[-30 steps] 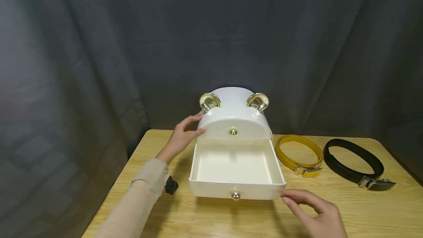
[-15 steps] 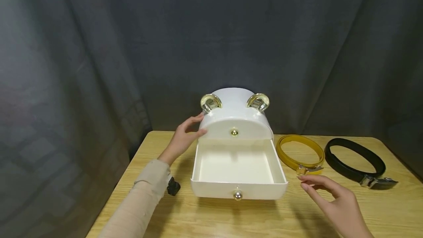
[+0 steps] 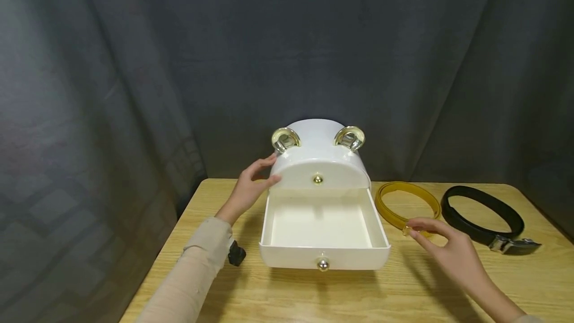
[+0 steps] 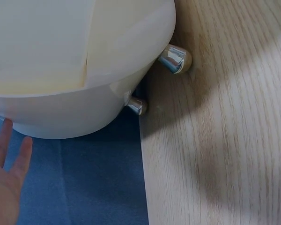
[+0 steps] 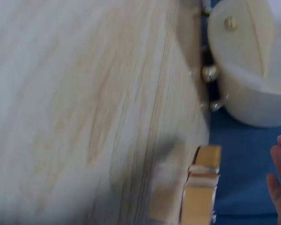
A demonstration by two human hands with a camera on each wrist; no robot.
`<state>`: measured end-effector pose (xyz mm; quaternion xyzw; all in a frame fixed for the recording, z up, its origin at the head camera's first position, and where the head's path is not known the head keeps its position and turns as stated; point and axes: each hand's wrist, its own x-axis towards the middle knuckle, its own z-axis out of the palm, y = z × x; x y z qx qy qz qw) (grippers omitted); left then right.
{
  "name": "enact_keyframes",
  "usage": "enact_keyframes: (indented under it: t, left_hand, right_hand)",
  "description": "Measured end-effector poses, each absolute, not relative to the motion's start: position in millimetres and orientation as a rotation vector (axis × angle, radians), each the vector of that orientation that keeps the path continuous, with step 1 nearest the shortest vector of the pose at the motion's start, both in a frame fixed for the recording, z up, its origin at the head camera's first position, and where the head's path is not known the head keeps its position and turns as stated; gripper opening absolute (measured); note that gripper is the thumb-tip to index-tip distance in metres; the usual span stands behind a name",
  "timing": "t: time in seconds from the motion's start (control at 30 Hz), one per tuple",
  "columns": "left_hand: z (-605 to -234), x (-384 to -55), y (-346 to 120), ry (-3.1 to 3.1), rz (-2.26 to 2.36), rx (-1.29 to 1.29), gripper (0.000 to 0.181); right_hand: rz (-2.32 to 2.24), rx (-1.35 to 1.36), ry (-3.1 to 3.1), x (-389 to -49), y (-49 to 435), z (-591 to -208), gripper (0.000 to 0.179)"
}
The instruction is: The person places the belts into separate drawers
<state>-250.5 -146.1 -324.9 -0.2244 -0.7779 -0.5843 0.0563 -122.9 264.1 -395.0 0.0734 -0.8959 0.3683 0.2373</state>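
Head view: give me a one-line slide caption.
Left grip against a white box with its drawer open, right grip at the buckle of a yellow belt, black belt lying alongside.

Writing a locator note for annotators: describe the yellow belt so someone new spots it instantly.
On the wooden table, in the head view, find the white box with two gold ears and its drawer pulled out. Just right of it lies the yellow belt, coiled into a loop. Its colour sets it apart: the similar looped belt farther right is black.
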Motion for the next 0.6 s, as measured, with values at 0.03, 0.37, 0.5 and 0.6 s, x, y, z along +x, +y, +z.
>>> enact_keyframes:
  t: [0.03,0.37,0.5,0.6]
  left_hand:
    - [-325,-250,-146,-2.361,-1.77,-0.681,0.046]
    - [-324,-251,-148,-2.339,-1.771,-0.697,0.044]
    - [-324,-252,-148,-2.351,-1.755,-0.693,0.044]
    - [-325,-252,-149,-2.363,-1.752,-0.685,0.045]
  right_hand:
    - [1.01,0.204,-2.459,-127,266,-397,0.025]
    - [0.931,0.233,-2.522,-159,276,-413,0.026]
    - [0.913,0.245,-2.545,-170,280,-418,0.029]
    - [0.93,0.246,-2.573,-177,283,-422,0.031]
